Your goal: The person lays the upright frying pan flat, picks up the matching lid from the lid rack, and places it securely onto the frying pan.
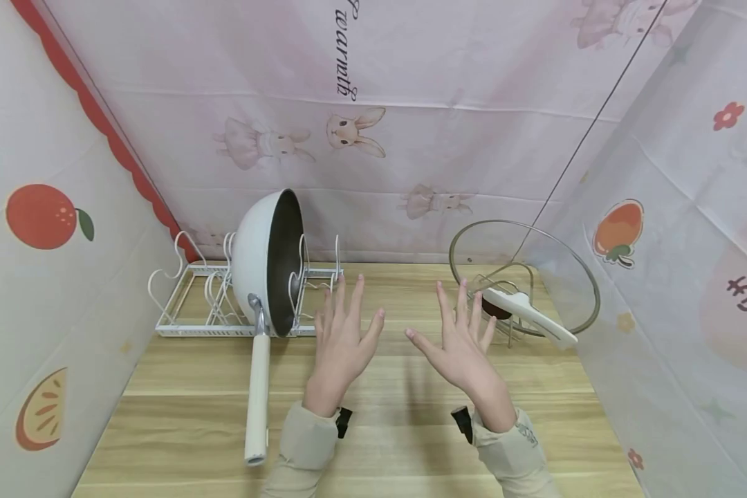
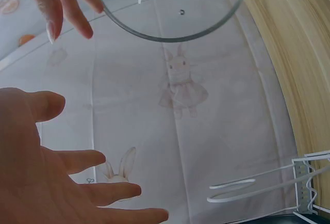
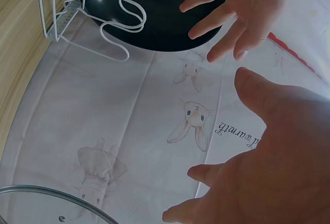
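Observation:
Both hands hover above the wooden table with fingers spread, holding nothing. The left hand (image 1: pixel 342 346) is just right of a white wire rack (image 1: pixel 187 330). In that rack a wok (image 1: pixel 252 256), white outside and dark inside, stands on its edge, its pale handle (image 1: pixel 258 401) pointing toward the person. My right hand (image 1: pixel 467 349) is left of a glass lid (image 1: pixel 588 277), which leans upright in a small wire stand (image 1: pixel 523 270). A white spatula-like utensil (image 1: pixel 529 315) lies across the stand in front of the lid; its exact kind is unclear.
Printed cloth walls enclose the wooden table (image 1: pixel 386 443) at the back, left (image 1: pixel 99 277) and right (image 1: pixel 660 311). Rabbit drawings (image 1: pixel 351 131) mark the back cloth. A dark strap piece (image 1: pixel 344 422) shows at the left wrist, another (image 1: pixel 463 423) at the right.

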`<state>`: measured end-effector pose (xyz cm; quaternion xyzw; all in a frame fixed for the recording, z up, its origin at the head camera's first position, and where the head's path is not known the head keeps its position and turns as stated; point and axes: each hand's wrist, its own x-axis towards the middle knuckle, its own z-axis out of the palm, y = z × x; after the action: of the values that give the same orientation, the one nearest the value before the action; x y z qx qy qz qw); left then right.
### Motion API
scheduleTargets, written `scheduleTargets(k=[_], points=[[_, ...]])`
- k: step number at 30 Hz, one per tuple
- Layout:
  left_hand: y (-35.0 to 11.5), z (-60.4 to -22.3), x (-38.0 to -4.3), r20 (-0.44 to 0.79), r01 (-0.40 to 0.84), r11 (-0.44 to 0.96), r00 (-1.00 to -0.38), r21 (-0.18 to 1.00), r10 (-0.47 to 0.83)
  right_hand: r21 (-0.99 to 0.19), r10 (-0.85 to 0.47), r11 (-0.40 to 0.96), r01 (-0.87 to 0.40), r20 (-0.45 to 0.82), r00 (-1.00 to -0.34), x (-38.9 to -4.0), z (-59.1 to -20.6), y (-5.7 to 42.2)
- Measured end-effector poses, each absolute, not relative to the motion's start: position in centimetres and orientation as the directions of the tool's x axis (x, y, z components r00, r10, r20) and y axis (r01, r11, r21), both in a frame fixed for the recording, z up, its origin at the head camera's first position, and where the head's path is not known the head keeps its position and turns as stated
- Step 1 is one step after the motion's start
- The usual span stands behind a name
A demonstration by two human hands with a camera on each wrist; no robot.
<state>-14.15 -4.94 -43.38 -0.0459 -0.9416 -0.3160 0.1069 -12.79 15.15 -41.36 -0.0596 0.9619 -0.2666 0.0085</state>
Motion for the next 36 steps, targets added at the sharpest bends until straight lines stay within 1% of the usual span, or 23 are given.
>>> scheduleTargets(k=[6,11,13,18,25,28,32,36], points=[[-4.9,-42.7,-13.6,0.229,0.165,0.754,-0.973,0.636,0.020,-0.568,-0.127,0.815,-0.117,0.023,-0.992,-12.5,-41.4,15.1],[-5.0,-41.8,-12.9,0.182,0.154,0.625,-0.983,0.765,0.019,-0.630,-0.139,0.769,-0.104,-0.006,-0.990,-12.4,-41.4,15.0],[-5.1,-41.5,-12.6,0.178,0.155,0.583,-0.984,0.797,0.018,-0.652,-0.143,0.752,-0.098,-0.017,-0.990,-12.4,-41.3,15.0],[-5.3,-40.7,-11.9,0.194,0.162,0.563,-0.981,0.811,0.004,-0.689,-0.146,0.719,-0.088,-0.026,-0.989,-12.3,-41.3,14.9],[-6.0,-39.2,-10.4,0.139,0.090,0.513,-0.989,0.854,-0.058,-0.748,-0.146,0.659,-0.074,-0.031,-0.989,-12.1,-41.3,14.6],[-6.4,-38.6,-9.9,0.141,0.092,0.501,-0.988,0.861,-0.060,-0.765,-0.144,0.639,-0.072,-0.027,-0.989,-11.9,-41.3,14.5],[-6.9,-37.8,-9.2,0.183,0.133,0.488,-0.981,0.863,-0.057,-0.788,-0.143,0.611,-0.076,-0.016,-0.990,-11.8,-41.3,14.3],[-7.3,-37.2,-8.6,0.206,0.143,0.491,-0.976,0.859,-0.076,-0.807,-0.138,0.586,-0.074,-0.010,-0.990,-11.6,-41.4,14.1]])
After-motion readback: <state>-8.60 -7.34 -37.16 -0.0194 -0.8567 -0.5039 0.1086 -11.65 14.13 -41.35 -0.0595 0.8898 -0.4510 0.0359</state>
